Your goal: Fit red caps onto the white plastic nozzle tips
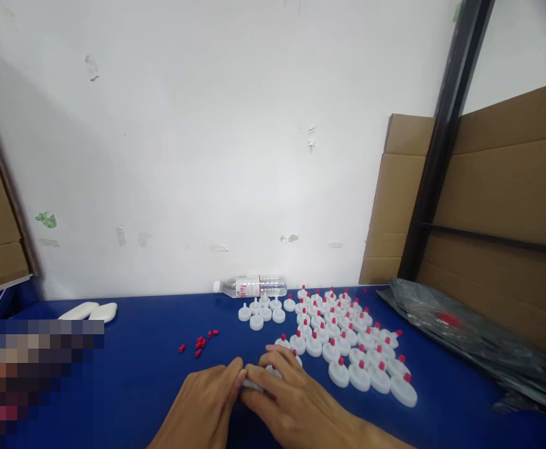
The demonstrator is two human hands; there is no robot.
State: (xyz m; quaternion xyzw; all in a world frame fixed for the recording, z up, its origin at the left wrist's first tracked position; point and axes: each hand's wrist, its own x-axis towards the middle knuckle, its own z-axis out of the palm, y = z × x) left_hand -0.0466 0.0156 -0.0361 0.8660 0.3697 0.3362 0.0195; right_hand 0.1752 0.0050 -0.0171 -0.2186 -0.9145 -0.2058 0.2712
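Note:
My left hand and my right hand meet at the near middle of the blue table. Both have their fingers closed around a white plastic nozzle cap, mostly covered by the fingers. Its tip is hidden. Beyond my right hand stand many white nozzle caps with red tips, packed in a group; one lies partly behind the fingers. Farther back is a small cluster of white nozzle caps without red tips. Several loose small red tip caps lie ahead of my left hand.
A clear plastic bottle lies against the white wall. Two white rounded objects rest at the back left. Dark plastic bags cover the table's right side. Cardboard stands on the right. A pixelated patch hides the lower left.

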